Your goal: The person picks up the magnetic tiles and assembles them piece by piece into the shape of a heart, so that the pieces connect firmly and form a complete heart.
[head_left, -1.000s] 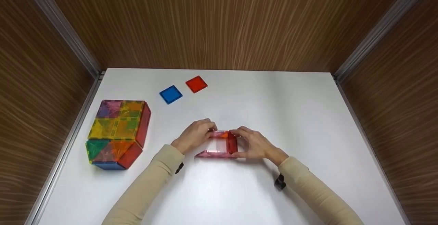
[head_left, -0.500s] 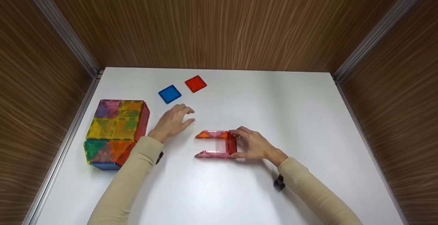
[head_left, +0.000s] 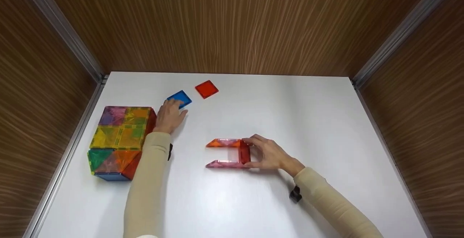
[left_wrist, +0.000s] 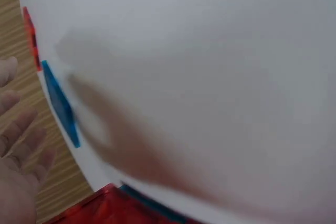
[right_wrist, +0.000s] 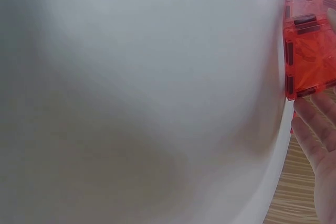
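In the head view my left hand (head_left: 169, 116) is over the near edge of a blue square magnetic tile (head_left: 182, 97), which lies flat on the table. Its fingers look loose and spread in the left wrist view, holding nothing. My right hand (head_left: 270, 153) holds the right end of a small U-shaped build of magnetic tiles, thumb at one corner and fingers at the other. That end is a standing red square tile (right_wrist: 312, 59). Two low walls run left from it: an orange-and-pink one (head_left: 224, 143) behind and a pink one (head_left: 226, 164) in front.
A red square tile (head_left: 206, 89) lies flat beyond the blue one. At the left stands a larger block of coloured magnetic tiles (head_left: 121, 136), close beside my left forearm. Wood-grain panels (head_left: 232, 24) enclose the white table (head_left: 308, 107).
My left hand has let go of the build's rear wall and moved left, then away from me to the blue tile. The right hand stays at the red end.
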Available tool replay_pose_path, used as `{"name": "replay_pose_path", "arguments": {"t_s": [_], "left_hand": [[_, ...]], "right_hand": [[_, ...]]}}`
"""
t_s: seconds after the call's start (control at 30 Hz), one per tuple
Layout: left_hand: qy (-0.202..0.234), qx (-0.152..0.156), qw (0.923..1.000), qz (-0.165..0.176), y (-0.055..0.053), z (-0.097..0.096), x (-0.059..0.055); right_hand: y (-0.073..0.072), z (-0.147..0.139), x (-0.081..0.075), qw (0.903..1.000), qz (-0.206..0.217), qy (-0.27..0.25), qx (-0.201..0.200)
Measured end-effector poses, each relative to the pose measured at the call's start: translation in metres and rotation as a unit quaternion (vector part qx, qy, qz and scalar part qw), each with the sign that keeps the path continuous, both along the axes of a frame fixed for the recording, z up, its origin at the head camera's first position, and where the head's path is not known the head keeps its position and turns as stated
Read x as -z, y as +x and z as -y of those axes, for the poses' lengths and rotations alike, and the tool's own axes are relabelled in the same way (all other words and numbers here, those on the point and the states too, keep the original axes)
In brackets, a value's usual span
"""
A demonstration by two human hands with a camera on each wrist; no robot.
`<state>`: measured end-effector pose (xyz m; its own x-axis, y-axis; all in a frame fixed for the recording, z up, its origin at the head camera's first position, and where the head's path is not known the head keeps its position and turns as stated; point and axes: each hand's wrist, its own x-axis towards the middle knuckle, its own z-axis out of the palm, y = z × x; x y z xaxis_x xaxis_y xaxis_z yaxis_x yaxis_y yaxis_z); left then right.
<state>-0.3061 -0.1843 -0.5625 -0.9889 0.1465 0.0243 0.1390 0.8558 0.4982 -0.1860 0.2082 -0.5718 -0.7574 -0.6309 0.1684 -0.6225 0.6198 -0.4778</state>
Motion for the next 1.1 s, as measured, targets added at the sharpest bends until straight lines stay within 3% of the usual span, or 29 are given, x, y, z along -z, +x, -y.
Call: {"name": "replay_pose_path", "arguments": {"t_s": [0.2, 0.5, 0.73, 0.93, 1.1], "left_hand": [[-0.025, -0.018, 0.9993, 0.019, -0.005, -0.001, 0.015], [-0.047, -0.012, 0.9985, 0.027, -0.002, 0.004, 0.017], [-0.084, 0.02, 0.9962, 0.011, 0.006, -0.006, 0.013], [-0.142, 0.071, 0.987, -0.025, 0.013, -0.026, 0.012], [-0.138, 0.101, 0.9845, -0.038, 0.016, -0.035, 0.013]], "right_hand": [[0.002, 0.003, 0.0, 0.9999, 0.01, 0.013, 0.0], [0.003, 0.007, 0.001, 0.9998, 0.012, 0.013, -0.003], [0.002, 0.003, 0.001, 1.0, 0.0, 0.007, -0.001], [0.001, 0.0, -0.001, 1.0, -0.002, 0.007, 0.002], [0.001, -0.001, -0.001, 0.9999, 0.007, 0.012, 0.001]]}}
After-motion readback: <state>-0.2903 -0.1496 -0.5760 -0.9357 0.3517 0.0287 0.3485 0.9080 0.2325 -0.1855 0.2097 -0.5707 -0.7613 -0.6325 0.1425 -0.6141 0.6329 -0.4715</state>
